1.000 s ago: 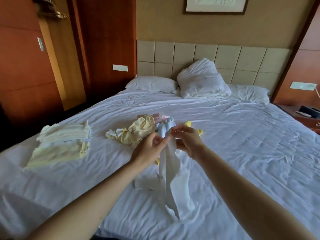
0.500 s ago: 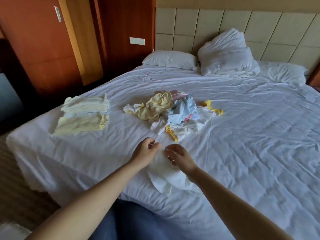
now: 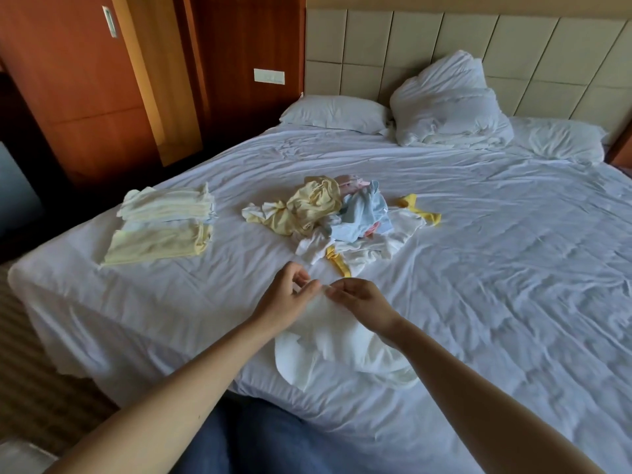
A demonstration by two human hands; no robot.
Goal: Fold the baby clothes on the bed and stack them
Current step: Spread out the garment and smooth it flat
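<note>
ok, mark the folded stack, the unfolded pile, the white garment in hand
folded stack point(image 3: 171, 205), head view, top pale layer
unfolded pile point(image 3: 314, 206), head view, crumpled yellow piece
white garment point(image 3: 335, 340), head view, bunched middle

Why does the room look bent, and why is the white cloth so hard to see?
Head view: the wide-angle lens bows straight lines, so the headboard and wardrobe lean. Head view: the bed sheet is bright, the floor at left shadowed. Head view: the white garment pinched by left hand and right hand nearly matches the sheet, with low contrast.
</note>
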